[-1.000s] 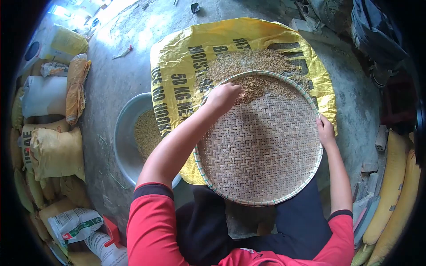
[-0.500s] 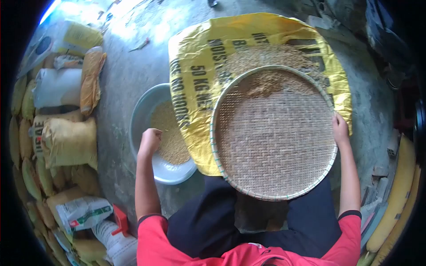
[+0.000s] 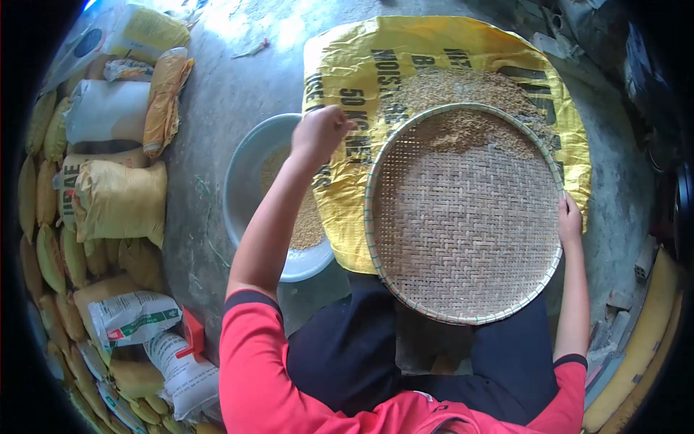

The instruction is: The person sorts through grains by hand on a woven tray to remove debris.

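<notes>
My right hand [image 3: 570, 218] grips the right rim of a round woven bamboo winnowing tray [image 3: 470, 231], tilted over my lap. Brown grain husks [image 3: 470, 132] lie along its far edge. My left hand [image 3: 322, 136] is closed, fingers pinched together, above the left part of a yellow sack [image 3: 343, 224] spread on the floor. Whatever it may hold is too small to make out. Under my left forearm stands a pale blue-grey basin [image 3: 238, 184] with grain [image 3: 309, 224] in it. On the sack beyond the tray is a heap of husks [image 3: 463, 87].
Along the left side lie stacked full sacks [image 3: 119, 199], with a red plastic piece [image 3: 191, 334] among them. Yellow long sacks [image 3: 636, 347] and rubble [image 3: 613, 307] are at the right. Grey concrete floor [image 3: 210, 94] surrounds the sack.
My left hand has risen from over the basin and moved forward and right to above the yellow sack. My right hand keeps its grip on the tray; the whole view has shifted slightly.
</notes>
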{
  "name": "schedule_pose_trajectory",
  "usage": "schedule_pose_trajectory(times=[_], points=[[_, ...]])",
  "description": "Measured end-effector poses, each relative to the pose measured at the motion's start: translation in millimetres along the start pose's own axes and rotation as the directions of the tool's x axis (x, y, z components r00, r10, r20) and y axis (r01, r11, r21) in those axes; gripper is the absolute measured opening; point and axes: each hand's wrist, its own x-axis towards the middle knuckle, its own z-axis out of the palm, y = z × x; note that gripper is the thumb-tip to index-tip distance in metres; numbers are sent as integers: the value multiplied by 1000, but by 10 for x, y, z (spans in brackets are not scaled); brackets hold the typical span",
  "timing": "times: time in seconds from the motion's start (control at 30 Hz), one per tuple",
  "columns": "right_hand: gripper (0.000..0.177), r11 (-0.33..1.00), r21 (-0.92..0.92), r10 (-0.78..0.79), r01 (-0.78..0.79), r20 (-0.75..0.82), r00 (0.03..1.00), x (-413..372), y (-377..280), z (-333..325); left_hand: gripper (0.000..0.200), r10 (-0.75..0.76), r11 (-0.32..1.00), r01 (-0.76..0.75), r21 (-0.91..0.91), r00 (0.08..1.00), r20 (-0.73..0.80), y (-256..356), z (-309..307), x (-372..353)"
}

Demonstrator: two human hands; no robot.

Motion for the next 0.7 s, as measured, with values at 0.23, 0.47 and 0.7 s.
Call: schedule_pose_trajectory(times=[0.23,0.47,0.7], points=[[38,1000,17,-11,11,-2,1000,-3,40,24,23,527,849,-512,-132,799,289,671,773,436],[38,999,-10,30,-30,24,999,-13,-14,-2,21,722,692,-710,-134,676,145,1059,1200,411],[38,1000,2,26,-26,2,1000,-22,-40,-10,7,805,556,-824,105,566,178,1131,1430,318]])
